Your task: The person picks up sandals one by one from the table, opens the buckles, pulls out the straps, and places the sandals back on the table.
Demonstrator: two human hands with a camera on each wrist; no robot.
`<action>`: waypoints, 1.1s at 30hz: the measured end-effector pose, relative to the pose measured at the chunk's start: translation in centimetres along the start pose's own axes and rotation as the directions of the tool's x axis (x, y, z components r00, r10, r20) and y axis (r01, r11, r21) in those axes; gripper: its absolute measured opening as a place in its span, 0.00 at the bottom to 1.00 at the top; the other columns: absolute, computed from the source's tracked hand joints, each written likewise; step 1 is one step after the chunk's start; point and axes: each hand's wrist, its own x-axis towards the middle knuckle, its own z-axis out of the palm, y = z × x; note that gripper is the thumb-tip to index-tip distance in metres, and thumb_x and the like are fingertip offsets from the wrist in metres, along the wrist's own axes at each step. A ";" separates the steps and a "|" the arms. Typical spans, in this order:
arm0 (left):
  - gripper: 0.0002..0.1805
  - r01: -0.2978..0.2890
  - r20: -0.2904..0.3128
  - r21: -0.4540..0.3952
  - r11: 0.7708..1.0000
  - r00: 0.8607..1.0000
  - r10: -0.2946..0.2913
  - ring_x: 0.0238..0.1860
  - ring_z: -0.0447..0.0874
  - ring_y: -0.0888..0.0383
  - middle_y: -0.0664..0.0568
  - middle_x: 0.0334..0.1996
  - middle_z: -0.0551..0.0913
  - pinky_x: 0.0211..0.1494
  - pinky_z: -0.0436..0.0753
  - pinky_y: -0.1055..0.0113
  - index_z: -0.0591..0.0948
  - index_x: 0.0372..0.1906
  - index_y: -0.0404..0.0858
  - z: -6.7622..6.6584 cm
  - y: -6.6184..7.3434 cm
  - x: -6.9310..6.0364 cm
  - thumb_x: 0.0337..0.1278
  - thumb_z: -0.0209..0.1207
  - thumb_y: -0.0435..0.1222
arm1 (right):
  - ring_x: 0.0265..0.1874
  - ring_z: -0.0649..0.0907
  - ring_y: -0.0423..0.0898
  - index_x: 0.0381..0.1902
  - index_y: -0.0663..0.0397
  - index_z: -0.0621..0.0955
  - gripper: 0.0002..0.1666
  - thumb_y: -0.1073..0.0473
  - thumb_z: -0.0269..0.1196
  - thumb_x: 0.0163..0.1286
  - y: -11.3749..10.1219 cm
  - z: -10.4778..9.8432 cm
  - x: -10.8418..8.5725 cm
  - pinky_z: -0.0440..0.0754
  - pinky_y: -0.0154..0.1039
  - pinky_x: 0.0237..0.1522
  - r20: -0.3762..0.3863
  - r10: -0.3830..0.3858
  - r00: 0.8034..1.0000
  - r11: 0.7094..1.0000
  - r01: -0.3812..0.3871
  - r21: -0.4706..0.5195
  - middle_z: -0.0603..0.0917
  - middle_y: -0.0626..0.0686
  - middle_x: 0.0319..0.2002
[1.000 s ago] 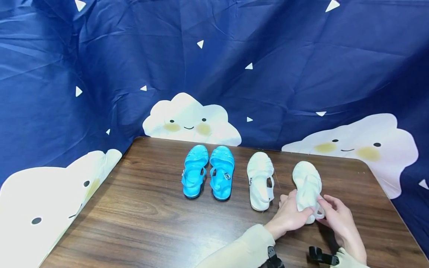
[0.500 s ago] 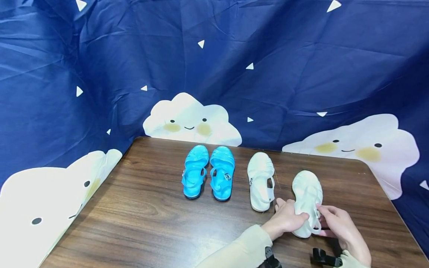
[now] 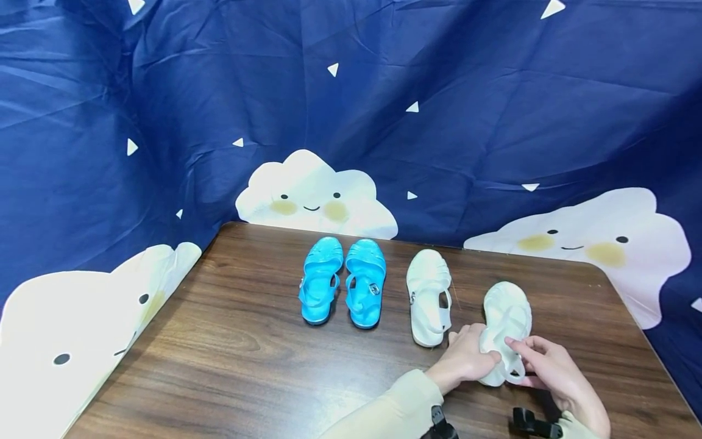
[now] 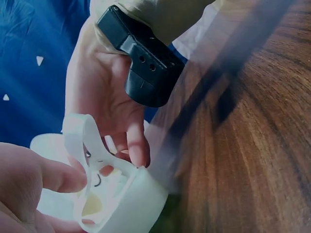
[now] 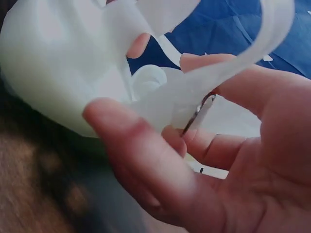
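Observation:
A white sandal (image 3: pixel 506 305) is held at the right of the table, toe pointing away. My left hand (image 3: pixel 463 356) grips its heel end from the left, thumb on top. On the other side my right hand (image 3: pixel 562 372) pinches its ankle strap (image 5: pixel 209 77); a thin metal buckle (image 5: pixel 198 115) shows between the fingers in the right wrist view. The strap stands up in a loop in the left wrist view. To the left, the other white sandal (image 3: pixel 429 299) lies upright on the table, close to my left fingers.
A pair of blue sandals, the left one (image 3: pixel 320 280) and the right one (image 3: pixel 365 283), stands side by side farther left. The brown wooden table (image 3: pixel 247 341) ends at a blue cloth backdrop (image 3: pixel 351 122) with cloud prints.
The held white sandal has come slightly nearer to me. My right hand's thumb and fingers have shifted at the strap. The other three sandals have stayed put.

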 end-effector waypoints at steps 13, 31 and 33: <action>0.16 -0.141 0.000 0.108 0.984 0.990 0.141 0.40 0.68 0.65 0.67 0.45 0.77 0.38 0.63 0.67 0.78 0.51 0.61 -1.1 1.2 -0.7 0.58 0.58 0.42 | 0.33 0.80 0.36 0.37 0.54 0.72 0.12 0.52 0.51 0.74 0.8 -0.1 0.3 0.83 0.37 0.36 0.040 -0.008 0.999 1.000 0.007 0.022 0.73 0.45 0.38; 0.15 -0.271 -0.049 0.191 0.943 0.957 0.285 0.40 0.73 0.73 0.66 0.45 0.76 0.40 0.68 0.83 0.80 0.43 0.56 -1.8 1.0 -1.3 0.53 0.63 0.34 | 0.31 0.83 0.38 0.50 0.59 0.72 0.15 0.55 0.55 0.73 0.5 0.0 0.1 0.86 0.41 0.32 -0.024 -0.091 0.996 0.993 0.093 0.078 0.78 0.43 0.32; 0.15 -0.288 -0.057 0.201 0.936 0.951 0.305 0.43 0.74 0.73 0.66 0.48 0.76 0.42 0.68 0.83 0.80 0.42 0.55 -2.1 1.0 -1.5 0.51 0.63 0.32 | 0.30 0.83 0.38 0.49 0.49 0.72 0.08 0.56 0.54 0.74 0.7 -0.4 0.1 0.85 0.39 0.30 -0.018 -0.129 0.991 0.975 0.131 0.178 0.79 0.42 0.32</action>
